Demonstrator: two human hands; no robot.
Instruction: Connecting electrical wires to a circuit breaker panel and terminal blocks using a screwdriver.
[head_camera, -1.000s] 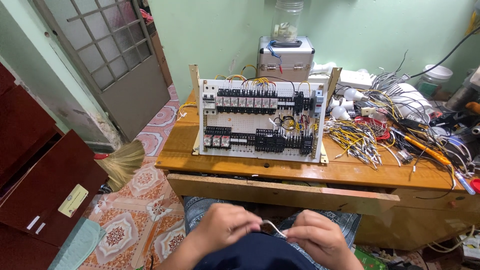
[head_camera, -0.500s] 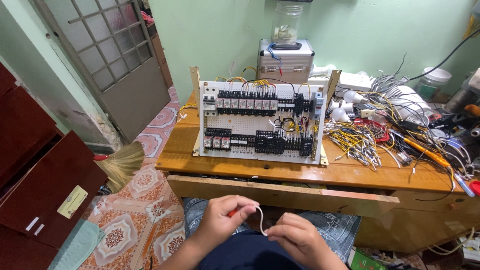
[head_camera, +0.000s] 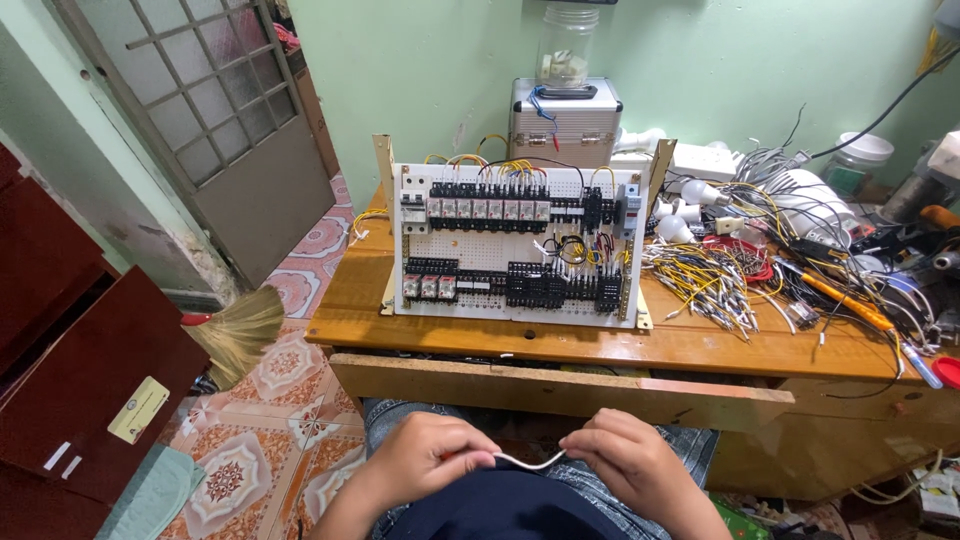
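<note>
A short white wire (head_camera: 530, 463) spans between left hand (head_camera: 432, 460) and right hand (head_camera: 622, 462).

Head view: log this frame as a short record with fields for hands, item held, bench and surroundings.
left hand: left hand pinches one end of a short white wire, low over the lap
right hand: right hand pinches the other end
wire: sags slightly between the hands
bench: wooden bench bears an upright white panel fitted with black parts and wiring
right of panel: loose pile of wires, white bulbs
behind panel: metal case with a glass jar on top
floor: broom on patterned tiles
</note>
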